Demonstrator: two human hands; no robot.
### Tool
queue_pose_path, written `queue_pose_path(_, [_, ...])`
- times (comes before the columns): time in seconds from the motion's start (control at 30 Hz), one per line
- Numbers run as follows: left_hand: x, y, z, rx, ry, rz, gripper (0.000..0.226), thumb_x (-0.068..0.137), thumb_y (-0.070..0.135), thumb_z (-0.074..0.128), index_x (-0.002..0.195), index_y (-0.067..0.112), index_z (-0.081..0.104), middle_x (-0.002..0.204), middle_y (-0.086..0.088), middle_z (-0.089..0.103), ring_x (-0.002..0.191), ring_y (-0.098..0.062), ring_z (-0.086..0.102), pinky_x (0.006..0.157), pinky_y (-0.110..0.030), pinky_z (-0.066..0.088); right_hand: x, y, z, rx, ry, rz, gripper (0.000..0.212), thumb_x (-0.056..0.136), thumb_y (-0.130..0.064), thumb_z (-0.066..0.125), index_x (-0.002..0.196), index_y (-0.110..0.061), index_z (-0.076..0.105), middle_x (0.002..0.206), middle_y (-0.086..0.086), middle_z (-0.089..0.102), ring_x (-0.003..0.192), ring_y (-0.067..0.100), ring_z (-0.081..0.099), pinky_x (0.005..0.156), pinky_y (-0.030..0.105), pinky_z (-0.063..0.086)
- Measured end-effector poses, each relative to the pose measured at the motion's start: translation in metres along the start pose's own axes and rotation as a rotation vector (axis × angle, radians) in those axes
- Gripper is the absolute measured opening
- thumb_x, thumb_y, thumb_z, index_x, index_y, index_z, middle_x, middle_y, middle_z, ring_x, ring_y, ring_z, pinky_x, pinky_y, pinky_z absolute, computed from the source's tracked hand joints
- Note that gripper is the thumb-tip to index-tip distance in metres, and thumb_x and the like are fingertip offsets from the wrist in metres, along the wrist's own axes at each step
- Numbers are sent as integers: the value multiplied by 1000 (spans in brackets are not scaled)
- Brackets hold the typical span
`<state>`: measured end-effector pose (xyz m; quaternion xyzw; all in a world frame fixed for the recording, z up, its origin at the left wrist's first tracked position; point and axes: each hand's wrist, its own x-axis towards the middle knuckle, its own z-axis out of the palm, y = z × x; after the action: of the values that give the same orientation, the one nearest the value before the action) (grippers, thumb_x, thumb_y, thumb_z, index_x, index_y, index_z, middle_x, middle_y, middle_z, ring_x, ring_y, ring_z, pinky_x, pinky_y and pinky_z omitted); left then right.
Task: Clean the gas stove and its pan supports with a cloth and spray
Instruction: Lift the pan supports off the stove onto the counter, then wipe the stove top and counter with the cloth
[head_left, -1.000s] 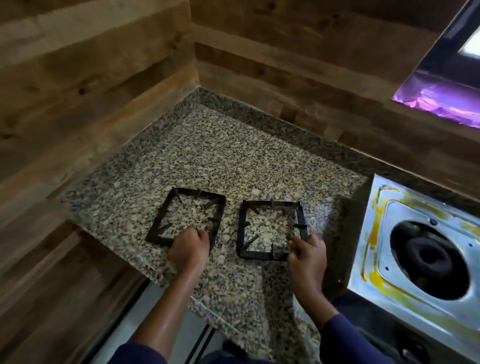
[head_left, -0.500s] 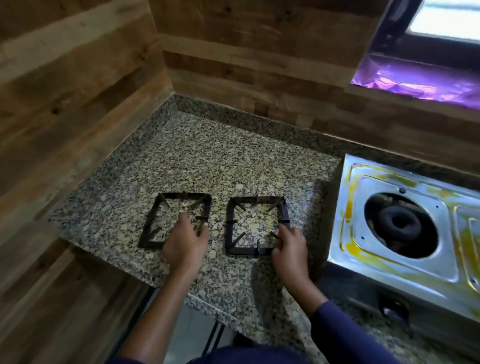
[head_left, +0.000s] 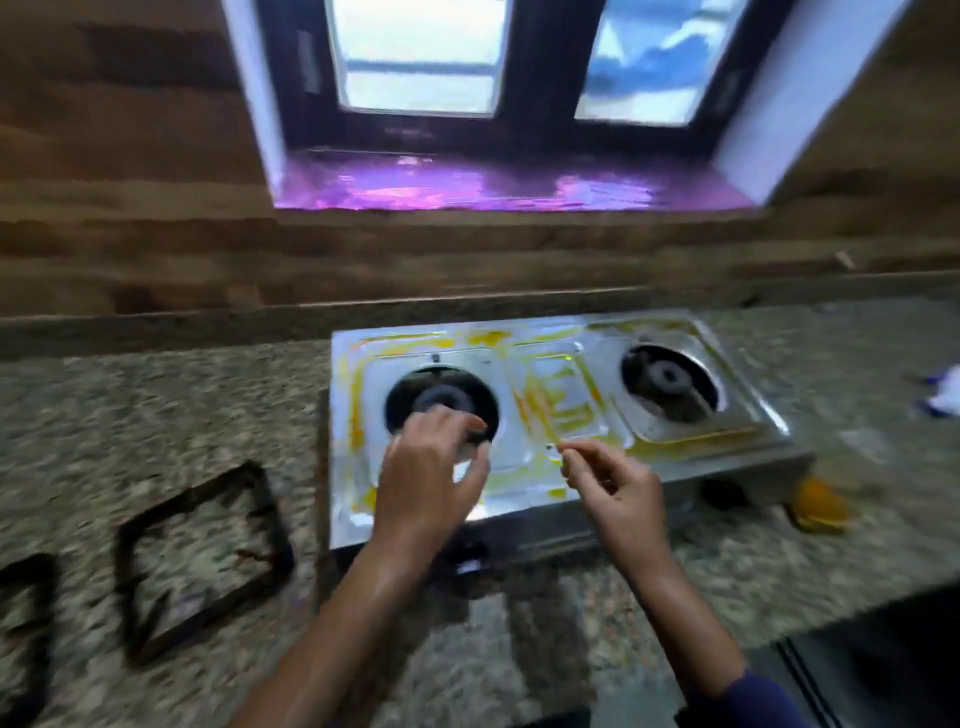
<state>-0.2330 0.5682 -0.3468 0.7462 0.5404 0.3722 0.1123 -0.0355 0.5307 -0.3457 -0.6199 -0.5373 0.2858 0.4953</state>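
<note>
The steel two-burner gas stove (head_left: 561, 364) stands on the granite counter, smeared with yellow stains. Both burners are bare. Two black square pan supports lie flat on the counter to its left: one (head_left: 202, 558) close by, the other (head_left: 26, 623) cut off at the frame's left edge. My left hand (head_left: 428, 478) hovers over the left burner (head_left: 441, 400), fingers spread and empty. Beside it, over the stove's front middle, my right hand (head_left: 613, 488) is loosely curled and holds nothing. The frame is motion-blurred.
An orange object (head_left: 821, 504) lies on the counter by the stove's right front corner. A white and blue item (head_left: 943, 397) sits at the far right. A window with a purple-lit sill (head_left: 493, 187) is above the wooden back wall.
Both hands have let go of the pan supports and moved right over the stove. The view has swung right, bringing the whole stove and the window into sight.
</note>
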Motion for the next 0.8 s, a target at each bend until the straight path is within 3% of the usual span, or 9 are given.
queue_pose_path(0.1, [7,60,62,-46,-109,165,18,83,35,57,97,25,64,95,6,61,93,-20,58,74,-35,46,11,37,-71,10,140,94,13,91,-11,65,89,-21,74,76,-2,73,73,8,66,70,24,51])
queue_pose_path(0.33, [19,168,199,-10,-382,413,32,80,37,52,105,19,64,106,2,62,99,-25,59,75,-39,50,40,139,-218,-172,299,192,9,94,-20,63,94,-22,72,87,-9,71,83,3,65,71,12,49])
queue_pose_path(0.47, [24,192,256,53,-426,511,45,81,35,56,120,15,64,123,-2,64,113,-25,59,87,-37,53,65,205,-273,-299,360,290,11,94,-20,61,100,-18,70,98,-1,68,87,12,63,74,25,49])
queue_pose_path(0.57, [19,199,278,142,-433,550,49,86,38,55,128,13,61,133,-3,60,122,-24,55,95,-37,50,87,246,-297,-472,293,325,17,92,-16,62,107,-12,69,106,4,65,91,14,57,77,23,41])
queue_pose_path(0.67, [14,200,282,188,-429,526,49,89,39,51,130,14,60,136,-2,58,125,-22,53,99,-36,46,108,279,-305,-576,162,336,27,89,-17,65,115,-11,65,113,8,64,102,24,59,84,28,45])
queue_pose_path(0.8, [12,199,284,213,-442,491,49,88,38,53,131,16,59,140,-2,54,126,-21,51,100,-34,43,128,309,-302,-757,-11,305,50,82,-35,71,124,-15,54,118,8,59,105,29,55,86,39,49])
